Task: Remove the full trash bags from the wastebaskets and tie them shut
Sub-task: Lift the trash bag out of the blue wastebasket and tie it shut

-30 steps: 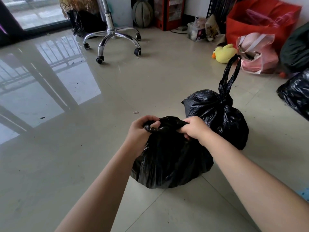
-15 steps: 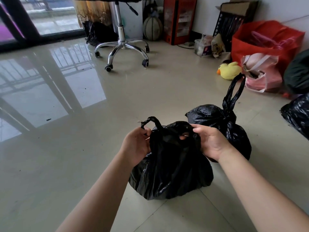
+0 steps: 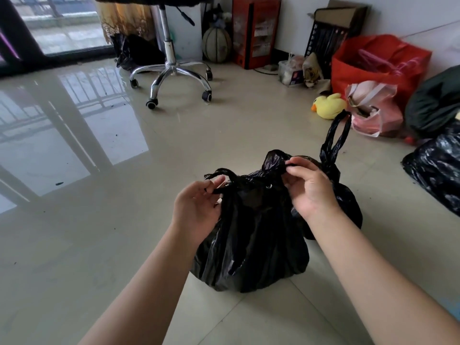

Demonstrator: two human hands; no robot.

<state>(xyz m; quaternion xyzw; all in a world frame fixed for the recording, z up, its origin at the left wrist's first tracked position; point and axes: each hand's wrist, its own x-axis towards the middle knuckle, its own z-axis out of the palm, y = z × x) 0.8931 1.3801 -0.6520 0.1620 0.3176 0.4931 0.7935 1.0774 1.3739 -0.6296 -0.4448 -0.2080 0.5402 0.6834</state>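
While each hand's grip, left (image 3: 196, 207) and right (image 3: 311, 188), pinches a trash bag (image 3: 249, 245) handle, glossy tiled floor (image 3: 99, 220) mirrors the window.

The bag (image 3: 249, 235) I pinch is thin, crinkled, glossy black plastic. The floor (image 3: 124, 220) is smooth, shiny tile. Upper centre, the chair base (image 3: 171, 73) looks like polished chrome metal.
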